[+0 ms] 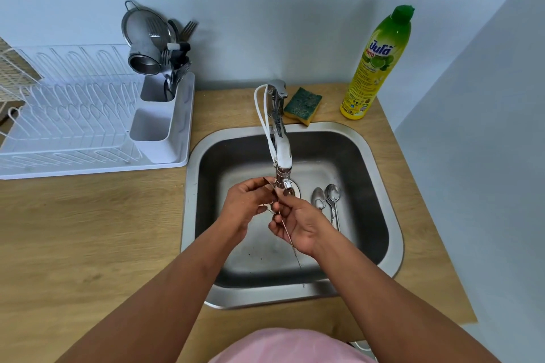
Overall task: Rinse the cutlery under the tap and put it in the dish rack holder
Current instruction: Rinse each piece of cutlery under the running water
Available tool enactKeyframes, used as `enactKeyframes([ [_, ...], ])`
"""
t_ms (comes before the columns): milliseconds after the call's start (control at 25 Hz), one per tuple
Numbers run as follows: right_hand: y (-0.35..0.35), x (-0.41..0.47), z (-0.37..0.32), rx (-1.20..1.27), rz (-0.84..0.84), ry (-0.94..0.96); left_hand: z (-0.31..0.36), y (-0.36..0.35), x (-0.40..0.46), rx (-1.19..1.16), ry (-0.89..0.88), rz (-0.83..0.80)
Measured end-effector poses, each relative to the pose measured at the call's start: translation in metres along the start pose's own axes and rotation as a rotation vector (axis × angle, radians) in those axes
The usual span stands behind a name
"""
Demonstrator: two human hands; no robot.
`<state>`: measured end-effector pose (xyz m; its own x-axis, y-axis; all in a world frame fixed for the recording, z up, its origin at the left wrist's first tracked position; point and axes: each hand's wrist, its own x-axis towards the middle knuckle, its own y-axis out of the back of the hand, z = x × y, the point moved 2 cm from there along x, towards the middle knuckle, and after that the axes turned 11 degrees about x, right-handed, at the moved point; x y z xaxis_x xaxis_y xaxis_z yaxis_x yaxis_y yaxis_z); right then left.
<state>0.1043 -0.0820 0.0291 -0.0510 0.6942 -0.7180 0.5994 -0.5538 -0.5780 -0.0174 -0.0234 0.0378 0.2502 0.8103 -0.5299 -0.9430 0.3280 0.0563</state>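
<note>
Presently both hands, left hand (246, 203) and right hand (299, 225), clamp one thin, edge-on metal utensil (287, 233) beneath the chrome tap (281, 138), over the steel sink (380, 174).

Cutlery piece (290, 237): thin, seen edge-on between both hands; its head is covered by the fingers of the left hand (246, 203), so its kind cannot be told.
Water: no stream can be made out under the tap (280, 138).
Dish rack (73, 115): cut off by the left edge.
2 spoons (327, 200): handle ends hidden behind the right hand (300, 227).
Bottle (376, 63): small print unreadable.
</note>
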Motion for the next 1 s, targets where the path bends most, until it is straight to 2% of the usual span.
enactKeyframes([
  [160, 0.001, 0.002, -0.007, -0.176, 0.048, 0.209, -0.003, -0.005, -0.003, -0.06, 0.056, -0.006],
  [240, 0.004, -0.003, -0.009, -0.273, 0.029, 0.248, -0.004, -0.005, -0.003, -0.046, 0.037, -0.011],
  [360, 0.012, -0.012, -0.001, -0.233, -0.013, 0.195, -0.001, -0.005, -0.001, -0.095, 0.028, -0.062],
  [560, 0.026, -0.023, 0.016, -0.197, 0.016, 0.093, -0.001, -0.016, 0.002, -0.293, 0.152, -0.114],
  [800, 0.029, -0.022, 0.009, -0.247, 0.252, 0.203, -0.01, -0.024, -0.001, -0.114, 0.126, -0.144],
  [1000, 0.027, -0.024, 0.016, -0.232, 0.214, 0.179, -0.015, -0.021, 0.002, -0.033, 0.061, -0.083],
])
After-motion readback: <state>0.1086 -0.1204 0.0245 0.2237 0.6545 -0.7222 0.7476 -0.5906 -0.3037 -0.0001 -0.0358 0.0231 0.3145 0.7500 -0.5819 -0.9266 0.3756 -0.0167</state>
